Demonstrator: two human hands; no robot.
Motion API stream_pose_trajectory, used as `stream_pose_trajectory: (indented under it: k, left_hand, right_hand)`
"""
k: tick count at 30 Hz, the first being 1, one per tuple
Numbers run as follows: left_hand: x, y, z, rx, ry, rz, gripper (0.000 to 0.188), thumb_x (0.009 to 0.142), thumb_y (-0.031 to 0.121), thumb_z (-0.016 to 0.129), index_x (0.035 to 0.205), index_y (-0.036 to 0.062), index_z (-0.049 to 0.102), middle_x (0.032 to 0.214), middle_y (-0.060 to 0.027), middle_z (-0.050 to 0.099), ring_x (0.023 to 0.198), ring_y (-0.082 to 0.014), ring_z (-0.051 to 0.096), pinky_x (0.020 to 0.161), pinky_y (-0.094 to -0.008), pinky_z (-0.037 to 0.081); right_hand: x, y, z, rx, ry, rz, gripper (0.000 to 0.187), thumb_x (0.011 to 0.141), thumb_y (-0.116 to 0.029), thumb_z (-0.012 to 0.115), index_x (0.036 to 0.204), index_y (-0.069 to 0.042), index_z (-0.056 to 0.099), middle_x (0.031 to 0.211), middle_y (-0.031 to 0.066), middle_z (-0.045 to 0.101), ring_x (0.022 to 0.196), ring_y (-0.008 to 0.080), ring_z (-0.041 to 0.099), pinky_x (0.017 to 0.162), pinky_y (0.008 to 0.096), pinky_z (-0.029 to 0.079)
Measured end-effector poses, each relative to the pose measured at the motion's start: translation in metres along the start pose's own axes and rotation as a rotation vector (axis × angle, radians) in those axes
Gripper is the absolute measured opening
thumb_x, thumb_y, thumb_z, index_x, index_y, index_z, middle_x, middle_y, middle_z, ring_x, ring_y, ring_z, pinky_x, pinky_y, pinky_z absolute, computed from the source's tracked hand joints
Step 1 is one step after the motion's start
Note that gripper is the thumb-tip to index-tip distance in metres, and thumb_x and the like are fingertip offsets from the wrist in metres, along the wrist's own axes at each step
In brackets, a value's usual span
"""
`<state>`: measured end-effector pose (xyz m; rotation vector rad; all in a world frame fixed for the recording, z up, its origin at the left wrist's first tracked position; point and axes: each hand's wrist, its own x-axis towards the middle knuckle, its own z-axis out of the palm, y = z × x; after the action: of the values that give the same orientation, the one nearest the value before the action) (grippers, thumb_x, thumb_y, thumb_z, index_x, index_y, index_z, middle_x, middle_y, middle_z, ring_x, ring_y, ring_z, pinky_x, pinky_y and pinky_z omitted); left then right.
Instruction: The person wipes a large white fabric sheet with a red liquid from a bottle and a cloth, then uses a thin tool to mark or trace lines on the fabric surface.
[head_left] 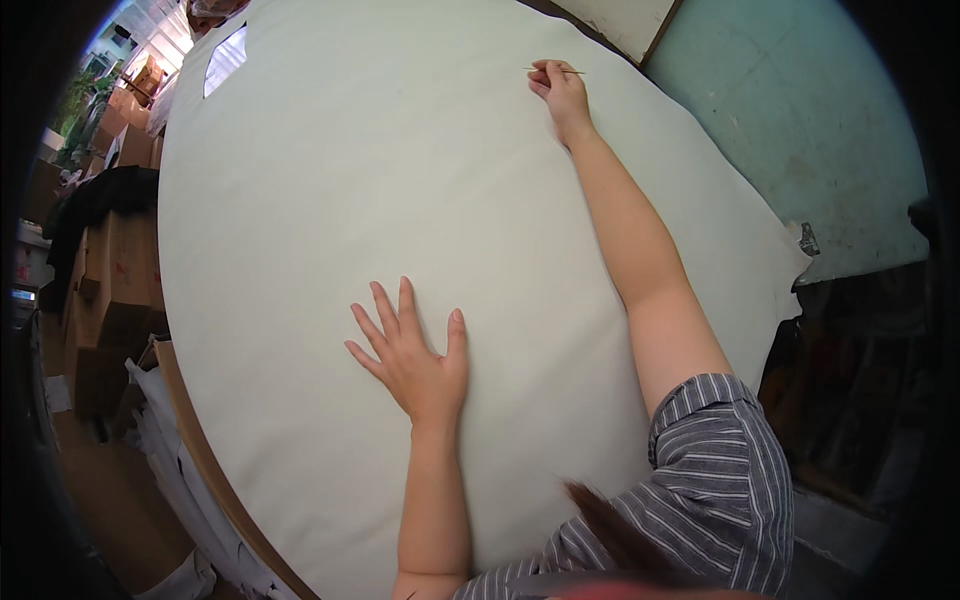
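Note:
A broad off-white sheet of smooth material, leather or cloth I cannot tell, lies spread over the table. My left hand rests flat on its near half, fingers spread and nothing held. Stretched far forward, my right hand is closed in a pinch near the sheet's far right edge. Between its fingertips is a thin stick, like a slim pen refill, pointing sideways to the left. Whether its tip touches the sheet cannot be made out. At the far left, a bright four-sided patch with a dark edge shows on the sheet.
Cardboard boxes are stacked along the left side, with black cloth over some. White rolled or folded material stands by the table's brown left edge. A pale green panel borders the right side, above a dark area.

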<state>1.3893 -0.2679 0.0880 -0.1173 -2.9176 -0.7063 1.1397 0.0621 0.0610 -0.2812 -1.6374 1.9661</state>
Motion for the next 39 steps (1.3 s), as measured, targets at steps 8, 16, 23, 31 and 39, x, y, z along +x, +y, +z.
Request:
stream_pose_trajectory:
  k: [8,16,23,31,39]
  left_hand:
    - [0.001,-0.004,0.006,-0.005,0.025,-0.001,0.069,0.093,0.045,0.064,0.151,0.0114,0.047,0.165,-0.0150,0.031,0.155,-0.0417,0.013,0.121,-0.0651,0.001]
    - [0.003,-0.001,0.013,0.003,0.058,-0.015,0.065,0.093,0.049,0.063,0.148,0.0156,0.051,0.163,-0.0132,0.035,0.154,-0.0407,0.017,0.121,-0.0651,0.005]
    - [0.010,-0.011,0.019,-0.007,0.093,-0.027,0.064,0.093,0.052,0.061,0.146,0.0177,0.054,0.161,-0.0117,0.039,0.155,-0.0397,0.015,0.123,-0.0629,0.002]
    - [-0.052,-0.027,-0.026,-1.316,-0.062,-0.081,0.038,0.103,0.017,0.053,0.138,0.0036,0.057,0.136,-0.0093,0.063,0.126,-0.0237,0.059,0.109,-0.0356,0.044]
    - [-0.380,-0.103,-0.131,-1.369,-1.594,-0.207,0.052,0.108,0.037,0.046,0.141,-0.0021,0.054,0.131,-0.0166,0.066,0.121,-0.0237,0.064,0.109,-0.0379,0.046]
  right_hand:
    - [-0.029,-0.025,-0.103,-0.704,0.364,-0.251,0.029,0.108,-0.025,0.044,0.120,-0.011,0.066,0.112,0.0109,0.074,0.105,0.0259,0.069,0.098,0.0383,0.048]
    - [-0.250,-0.095,-0.116,-1.176,-0.264,-0.414,0.034,0.110,-0.025,0.042,0.139,-0.015,0.059,0.143,0.0086,0.061,0.144,0.0289,0.045,0.122,0.0465,0.028]
    - [-0.431,-0.160,-0.163,-1.088,-0.278,-0.157,0.038,0.109,-0.022,0.042,0.143,-0.012,0.054,0.146,0.0078,0.059,0.143,0.0300,0.046,0.122,0.0468,0.028]
    - [-0.566,-0.208,-0.220,-0.987,-0.122,-0.029,0.034,0.109,-0.020,0.046,0.136,-0.008,0.062,0.140,0.0106,0.063,0.135,0.0298,0.055,0.118,0.0438,0.035]
    - [-0.599,-0.215,-0.193,-0.610,-0.021,0.005,0.031,0.109,-0.018,0.047,0.126,0.000,0.066,0.115,0.0078,0.069,0.118,0.0164,0.062,0.106,0.0308,0.045]
